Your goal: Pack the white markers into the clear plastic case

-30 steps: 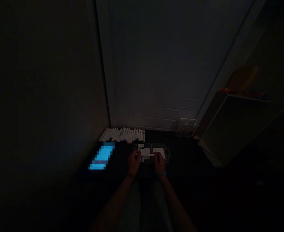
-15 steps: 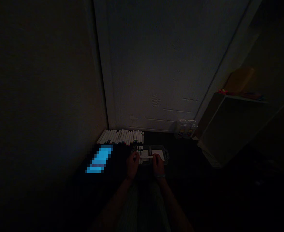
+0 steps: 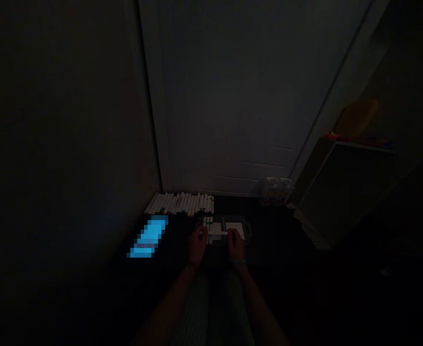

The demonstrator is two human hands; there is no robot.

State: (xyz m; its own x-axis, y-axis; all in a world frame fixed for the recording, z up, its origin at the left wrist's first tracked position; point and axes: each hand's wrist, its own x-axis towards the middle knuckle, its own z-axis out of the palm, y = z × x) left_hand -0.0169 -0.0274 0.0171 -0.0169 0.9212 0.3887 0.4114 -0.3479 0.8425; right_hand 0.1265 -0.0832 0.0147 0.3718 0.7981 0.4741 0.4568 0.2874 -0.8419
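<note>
A white marker lies level between my two hands, above an open clear plastic case. The fingers of my left hand pinch its left end. At its right end, my right hand is closed on it too. Several white markers stand side by side in the left part of the case, partly hidden behind my left hand. White panels show in the rest of the case. The dim light hides finer detail of the fingers.
A long row of white markers lies at the back left against the wall. A bright blue, pixelated phone-like screen is at the left. Two clear containers stand at the back right, near a cabinet holding a yellowish object.
Both hands keep their hold on the marker with almost no movement. The picture is slightly darker now.
</note>
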